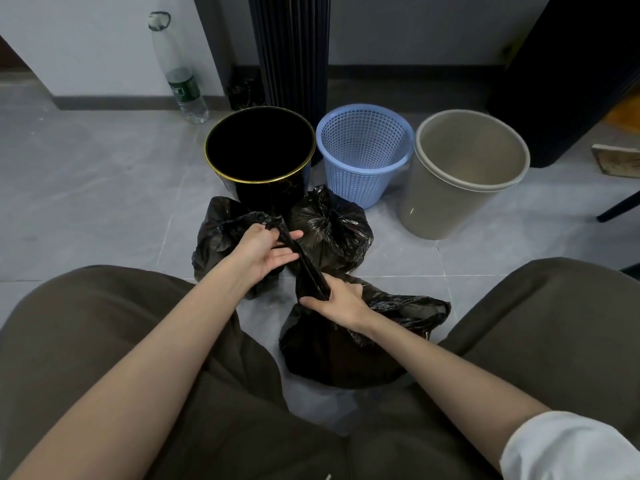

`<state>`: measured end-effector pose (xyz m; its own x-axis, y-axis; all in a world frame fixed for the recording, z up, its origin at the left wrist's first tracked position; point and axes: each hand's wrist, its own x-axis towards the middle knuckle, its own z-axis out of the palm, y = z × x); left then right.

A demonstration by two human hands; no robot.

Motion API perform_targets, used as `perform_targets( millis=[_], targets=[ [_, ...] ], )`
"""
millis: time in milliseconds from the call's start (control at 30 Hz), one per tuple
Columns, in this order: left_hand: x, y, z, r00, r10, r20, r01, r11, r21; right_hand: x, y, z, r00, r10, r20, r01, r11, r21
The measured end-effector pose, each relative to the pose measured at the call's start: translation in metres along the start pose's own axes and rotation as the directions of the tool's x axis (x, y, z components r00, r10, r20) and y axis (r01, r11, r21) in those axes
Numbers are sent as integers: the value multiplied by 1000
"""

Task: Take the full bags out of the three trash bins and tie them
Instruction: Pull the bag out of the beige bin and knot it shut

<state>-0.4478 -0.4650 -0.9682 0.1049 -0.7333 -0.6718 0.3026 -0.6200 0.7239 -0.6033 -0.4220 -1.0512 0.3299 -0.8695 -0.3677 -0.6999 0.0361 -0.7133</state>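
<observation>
**Task items.** Three bins stand in a row on the floor: black bin with a gold rim, blue mesh bin, beige bin. The blue and beige bins hold no bag; the black bin's interior is too dark to read. Three black bags lie on the floor in front of the bins:
- Knotted bag: gathered to a closed top, lying just before the black and blue bins.
- Left bag: touching the base of the black bin, partly hidden behind the left forearm.
- Near bag: between the person's knees, with a loose loop of plastic lying out to its right.

**Hands.** The hands are apart, joined by a taut plastic strip.
- Left hand: pinches the upper end of the strip, palm turned up.
- Right hand: grips the lower end of the strip, directly on top of the near bag.

Which bag the upper end of the strip belongs to cannot be determined.

**Surroundings.** A clear plastic bottle leans against the wall, behind and left of the black bin.
</observation>
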Motion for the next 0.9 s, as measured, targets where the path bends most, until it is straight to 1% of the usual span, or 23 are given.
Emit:
perform_targets(
  millis=[100,200,267,333,400,433,467,500,533,567,600,633,667,700,733,767,800,833,867,900],
  targets=[
    [-2,1,1,1000,-11,-20,10,999,-45,3,8,-1,999,17,36,-16,999,-32],
    [-6,0,2,999,-24,-42,22,999,-41,5,13,-4,999,38,36,-37,998,-49],
    [-8,0,2,998,-9,-63,6,999,-42,5,17,-8,1000,18,15,-16,989,-146],
    [-9,2,2,995,14,-95,-20,998,-58,4,23,-13,999,11,39,0,965,-263],
    [-9,0,0,990,29,-135,-39,997,-71,3,25,-16,998,9,63,12,947,-322],
    [-8,-3,-1,987,52,-151,-58,998,-39,3,26,-16,998,4,65,18,940,-342],
    [-7,-8,-1,982,99,-159,-94,995,37,3,27,-16,998,0,66,24,932,-362],
    [-5,-11,-2,968,192,-163,-162,970,180,3,28,-16,998,3,68,24,925,-379],
    [-4,-13,-4,932,335,-138,-260,884,390,3,28,-16,997,12,73,18,918,-396],
    [-4,-14,-6,870,490,-58,-355,704,615,3,29,-16,997,26,77,8,915,-404],
    [-4,-14,-8,789,612,59,-409,451,793,3,30,-17,996,38,82,-1,914,-407],
    [-8,-13,-8,713,672,202,-428,188,884,3,30,-18,995,45,86,-6,914,-405],
    [-12,-14,-6,653,667,359,-441,-50,896,3,30,-18,995,46,91,-6,914,-405],
    [-16,-16,-4,629,588,508,-442,-267,856,3,29,-18,994,46,97,-2,913,-408],
    [-18,-23,-1,635,463,618,-436,-445,782,3,28,-18,994,41,106,6,910,-415],
    [-18,-34,1,672,329,664,-418,-572,706,3,27,-17,993,34,116,19,905,-424],
    [-16,-46,2,728,215,651,-399,-639,658,2,26,-17,992,22,127,37,898,-438],
    [-13,-55,1,785,141,603,-392,-641,660,1,26,-16,991,10,136,53,891,-451],
    [-9,-60,0,829,95,551,-405,-577,709,0,27,-16,990,-1,143,68,884,-463],
    [-9,-59,0,858,67,510,-429,-454,781,-1,27,-16,989,-11,147,80,878,-472]
  ],
)
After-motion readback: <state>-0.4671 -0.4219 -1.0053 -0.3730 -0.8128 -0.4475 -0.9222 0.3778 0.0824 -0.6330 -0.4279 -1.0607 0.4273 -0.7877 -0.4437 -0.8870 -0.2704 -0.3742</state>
